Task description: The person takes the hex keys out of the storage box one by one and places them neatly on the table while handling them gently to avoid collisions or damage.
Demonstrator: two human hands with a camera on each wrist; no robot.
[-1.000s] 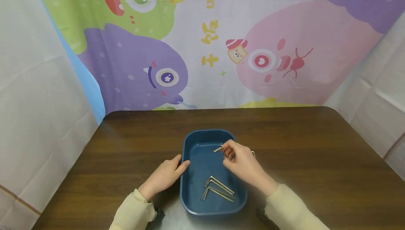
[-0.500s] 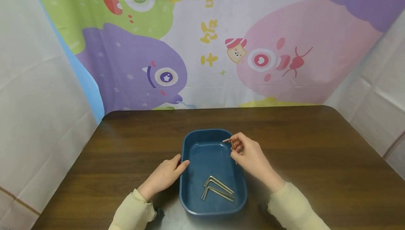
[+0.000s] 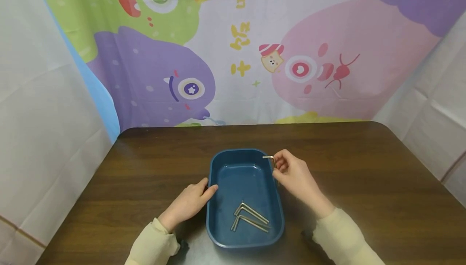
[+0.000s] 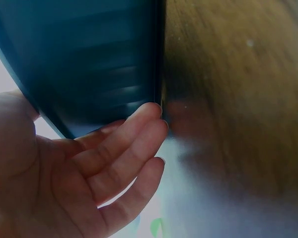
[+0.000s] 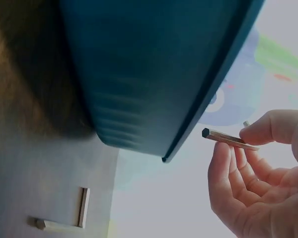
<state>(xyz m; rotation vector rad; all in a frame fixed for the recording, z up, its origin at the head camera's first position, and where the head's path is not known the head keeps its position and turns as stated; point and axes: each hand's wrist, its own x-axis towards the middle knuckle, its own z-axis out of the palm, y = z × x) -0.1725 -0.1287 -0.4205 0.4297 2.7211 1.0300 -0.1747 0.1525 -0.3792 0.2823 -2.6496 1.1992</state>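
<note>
My right hand pinches an L-shaped hex key between thumb and fingers, over the right rim of a blue tray. In the right wrist view, the hexagonal end of the held key points toward the tray's outer wall. My left hand grips the tray's left side, thumb over the rim and fingers against the outside. Several more hex keys lie together on the tray floor near its front end. Another hex key lies on the table in the right wrist view; my right hand hides it from the head view.
The tray stands on a dark wooden table. Behind the table hangs a cartoon-printed cloth. Pale cloth panels rise at both sides.
My right hand has moved right and slightly away from me, carrying the hex key from above the tray's inside to its right rim. The left hand and tray have stayed put.
</note>
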